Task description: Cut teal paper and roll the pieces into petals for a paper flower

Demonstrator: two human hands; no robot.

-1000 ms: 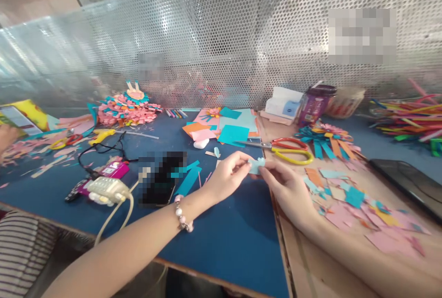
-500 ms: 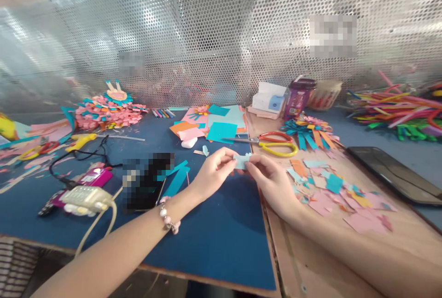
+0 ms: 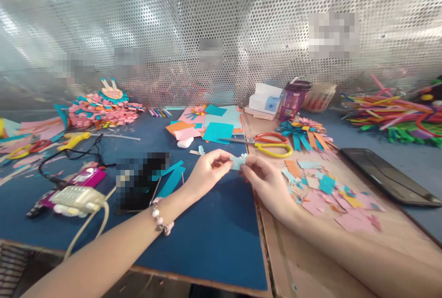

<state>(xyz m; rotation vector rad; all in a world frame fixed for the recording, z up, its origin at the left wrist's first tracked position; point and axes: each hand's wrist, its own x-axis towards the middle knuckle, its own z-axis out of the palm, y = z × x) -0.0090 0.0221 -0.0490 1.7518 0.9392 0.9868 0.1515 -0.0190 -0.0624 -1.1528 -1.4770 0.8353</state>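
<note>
A small pale blue piece of paper point(image 3: 236, 163) is pinched between my two hands, above the seam of the table. My left hand point(image 3: 210, 171), with a beaded bracelet at its wrist, grips the left end. On the right end are the closed fingers of my right hand point(image 3: 267, 180). Just beyond them lie scissors point(image 3: 272, 144) with red and yellow handles. Teal, orange and pink paper sheets point(image 3: 217, 132) are stacked behind my left hand, with a white lump point(image 3: 185, 142) in front of them.
Paper scraps point(image 3: 331, 192) cover the wood by my right arm, beside a dark tray-like object point(image 3: 386, 173). A phone point(image 3: 145, 183) and a power strip point(image 3: 78, 199) with cables lie left. Behind stand a purple cup point(image 3: 294, 100), pipe cleaners point(image 3: 393, 109) and a perforated metal screen point(image 3: 214, 21).
The view has shifted slightly, so most things sit a little further left. Both hands keep their pinch on the pale blue paper, with barely any other movement.
</note>
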